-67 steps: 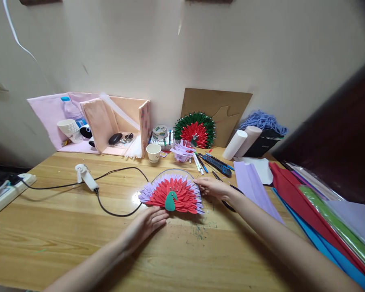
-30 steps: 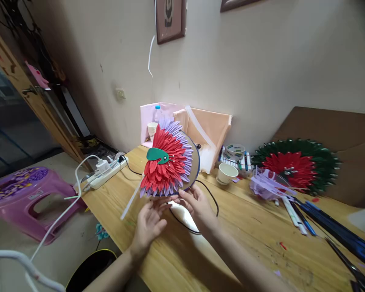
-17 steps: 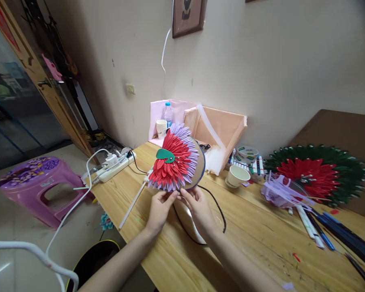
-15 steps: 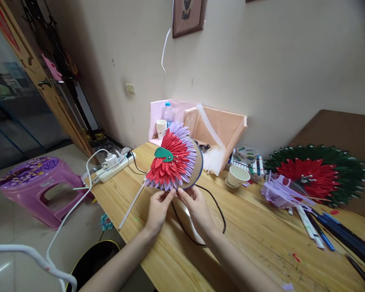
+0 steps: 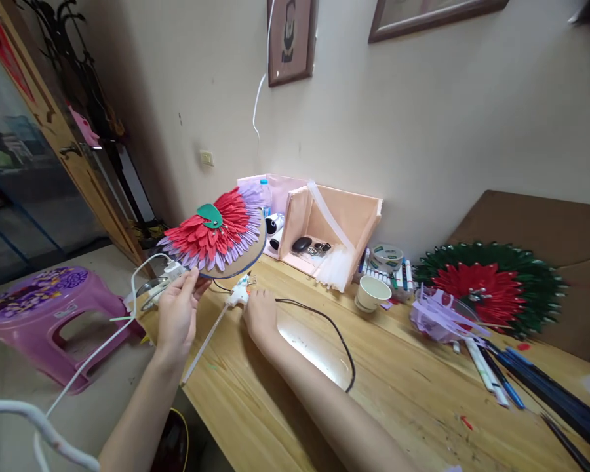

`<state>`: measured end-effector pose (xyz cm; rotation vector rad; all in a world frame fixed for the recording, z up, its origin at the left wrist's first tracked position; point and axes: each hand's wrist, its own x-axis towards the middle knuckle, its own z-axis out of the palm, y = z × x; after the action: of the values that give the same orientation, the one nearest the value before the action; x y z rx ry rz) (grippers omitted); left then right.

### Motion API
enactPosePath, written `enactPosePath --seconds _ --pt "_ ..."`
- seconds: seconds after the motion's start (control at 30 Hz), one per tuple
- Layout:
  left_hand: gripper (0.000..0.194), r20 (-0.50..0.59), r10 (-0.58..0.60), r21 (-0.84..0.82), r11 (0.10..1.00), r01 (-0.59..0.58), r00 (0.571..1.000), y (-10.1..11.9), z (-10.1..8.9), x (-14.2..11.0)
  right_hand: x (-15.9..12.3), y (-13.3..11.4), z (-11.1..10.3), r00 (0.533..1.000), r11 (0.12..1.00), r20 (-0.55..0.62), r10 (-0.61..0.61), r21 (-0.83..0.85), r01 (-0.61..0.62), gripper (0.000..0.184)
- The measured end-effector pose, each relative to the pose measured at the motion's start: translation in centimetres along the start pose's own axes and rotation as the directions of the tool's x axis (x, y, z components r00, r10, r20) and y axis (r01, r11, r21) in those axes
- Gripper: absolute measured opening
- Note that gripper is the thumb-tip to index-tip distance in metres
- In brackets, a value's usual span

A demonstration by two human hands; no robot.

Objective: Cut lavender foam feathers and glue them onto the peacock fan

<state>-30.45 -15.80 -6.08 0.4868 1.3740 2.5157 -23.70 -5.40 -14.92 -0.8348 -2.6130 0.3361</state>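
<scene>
Holding the red-purple petal fan (image 5: 226,226) by its edge, raised over the tabletop (image 5: 398,387): left hand (image 5: 177,311). Right hand (image 5: 262,318), fingers curled, is at the white glue gun (image 5: 237,293); can't tell if gripping.

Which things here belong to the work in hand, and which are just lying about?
Seemingly in use:
petalled disc, in the left hand
glue gun, right hand on it
glue stick, jutting from the gun

Apparently just lying about:
paper cup
black mouse
green-edged flower

The left grip (image 5: 177,313) pinches thumb-up at eight o'clock; the right grip (image 5: 261,316) lies knuckles-up at seven, fingertips hidden.
</scene>
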Motion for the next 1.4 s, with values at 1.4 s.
enactPosePath --seconds 1.4 --pt "0.030 0.565 -0.530 0.458 0.839 0.294 0.633 -10.5 11.5 -8.3 -16.9 18.3 -18.6 0.831 0.068 0.407 0.380 0.883 -0.464 0.036"
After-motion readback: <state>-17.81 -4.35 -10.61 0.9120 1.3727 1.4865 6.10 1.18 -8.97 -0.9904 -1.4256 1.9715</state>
